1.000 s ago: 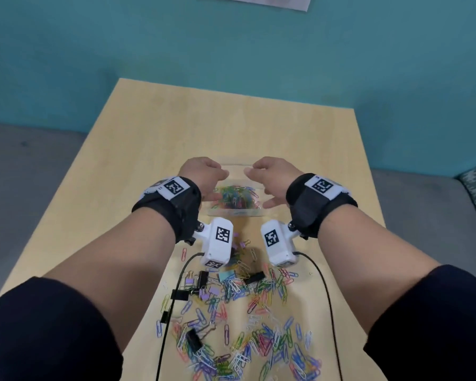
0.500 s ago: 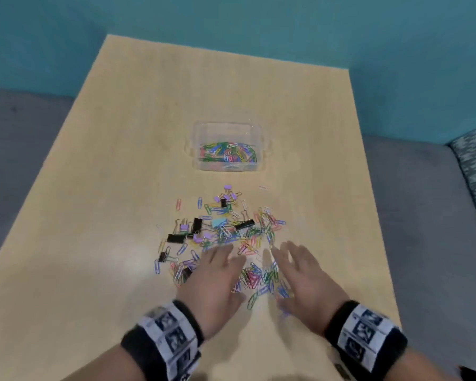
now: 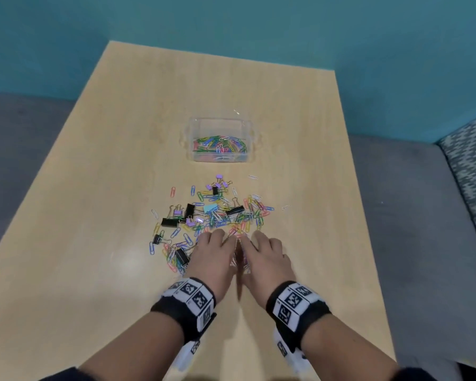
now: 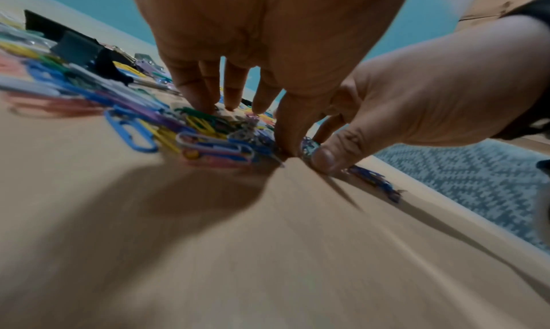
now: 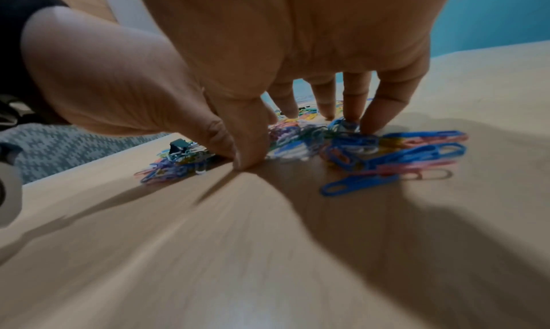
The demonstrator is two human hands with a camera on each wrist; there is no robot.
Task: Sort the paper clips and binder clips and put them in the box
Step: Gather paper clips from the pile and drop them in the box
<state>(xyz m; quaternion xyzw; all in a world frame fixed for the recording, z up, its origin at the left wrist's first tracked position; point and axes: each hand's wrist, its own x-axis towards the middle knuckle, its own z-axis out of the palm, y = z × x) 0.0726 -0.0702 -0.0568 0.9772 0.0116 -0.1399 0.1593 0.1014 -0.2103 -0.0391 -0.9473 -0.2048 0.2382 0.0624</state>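
Coloured paper clips (image 3: 231, 215) under both spread hands; wrist views show fingertips pressing, nothing gripped.

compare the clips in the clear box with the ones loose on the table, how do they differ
The clips in the box appear to be only colored paper clips, held inside the clear box; the loose pile mixes paper clips with black and purple binder clips, scattered under both hands. Both include multicolored paper clips.

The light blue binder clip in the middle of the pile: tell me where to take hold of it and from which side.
Pinch the light blue binder clip by its broad body, coming straight down from above. It seems to lie on top of the paper clips, so nothing covers it; its wire handles are too small to make out.
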